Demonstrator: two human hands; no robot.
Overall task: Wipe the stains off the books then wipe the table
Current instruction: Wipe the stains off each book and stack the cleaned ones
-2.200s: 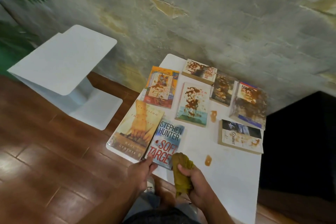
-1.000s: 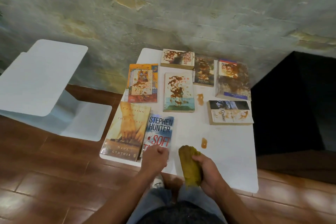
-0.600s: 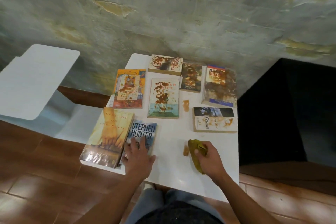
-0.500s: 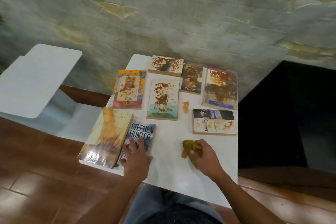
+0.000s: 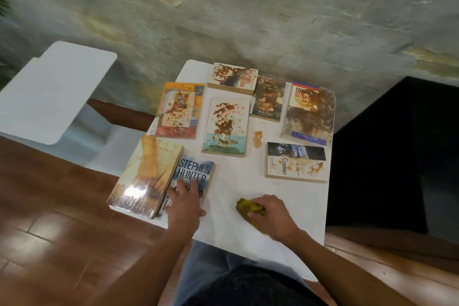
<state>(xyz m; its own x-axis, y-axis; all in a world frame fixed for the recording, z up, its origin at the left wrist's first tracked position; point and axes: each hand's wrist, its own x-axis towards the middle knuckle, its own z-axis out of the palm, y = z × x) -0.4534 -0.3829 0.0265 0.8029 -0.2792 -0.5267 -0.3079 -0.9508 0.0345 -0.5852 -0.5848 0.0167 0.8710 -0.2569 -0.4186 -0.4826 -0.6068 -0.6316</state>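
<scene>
Seated at a small white table (image 5: 285, 226) against a rough grey wall, a person pressed a crumpled yellow cloth (image 5: 248, 207) onto the tabletop with the right hand (image 5: 269, 213), fingers curled over the wad and gripping it near the table's front edge. Left of the cloth, the left hand (image 5: 185, 202) lay flat, fingers spread, on the lower part of the Stephen Hunter paperback (image 5: 195, 174), apparently steadying it. That book and the glossy tan book (image 5: 146, 174) touching its left side looked largely clean. Behind the cloth, toward the wall, the rest carried brown stains: the Contact paperback (image 5: 296, 163), the pale-covered book (image 5: 226, 126), the orange book (image 5: 180, 110), the Crichton paperback (image 5: 233, 78), the dark Twain book (image 5: 268, 98) and the heavily smeared purple-edged book (image 5: 309, 112). A brown smear (image 5: 257, 138) sat on the table between the pale-covered book and the Contact paperback. The paperbacks looked light and liable to slide on the smooth top, their covers slick but easily creased, so each would probably want a flat palm near one edge while the soft, bunched cloth worked across it.
</scene>
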